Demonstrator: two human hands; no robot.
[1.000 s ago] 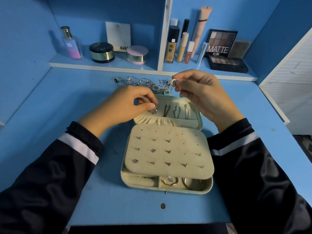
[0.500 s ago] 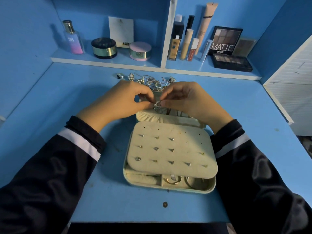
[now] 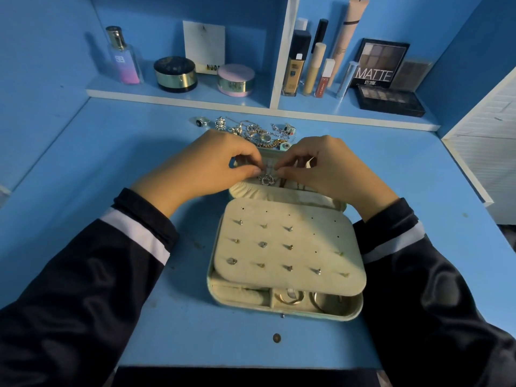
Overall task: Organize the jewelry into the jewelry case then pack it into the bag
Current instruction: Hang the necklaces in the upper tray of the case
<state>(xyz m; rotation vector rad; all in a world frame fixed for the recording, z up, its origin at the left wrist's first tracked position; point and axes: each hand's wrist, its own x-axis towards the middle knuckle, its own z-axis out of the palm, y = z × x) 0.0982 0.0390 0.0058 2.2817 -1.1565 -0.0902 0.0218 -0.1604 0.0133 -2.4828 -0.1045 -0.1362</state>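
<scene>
Over the propped lid (image 3: 296, 194) of the open jewelry case (image 3: 240, 303), at its far end, both hands are bunched close together; the left hand (image 3: 212, 163) and the right hand (image 3: 324, 167) each have thumb and forefinger nipped on what looks like the fine chain of a pendant necklace (image 3: 266, 180), whose silver pendant hangs just below and between the fingertips; the chain seems to run left to right from hand to hand, across the lid's left part, with neither hand nearer; I'd judge the next move is hanging it inside the lid, just above the gathered pocket, though any hook is hidden behind the fingers; darker chains hang just to the right; nearer me the stud panel (image 3: 301, 247) covers the base, with rings (image 3: 290, 297) in a front compartment; more loose jewelry (image 3: 259, 132) lies heaped on the blue counter (image 3: 195, 331) just beyond the lid; cosmetics line the shelf (image 3: 178, 97) behind; no bag is in sight.
</scene>
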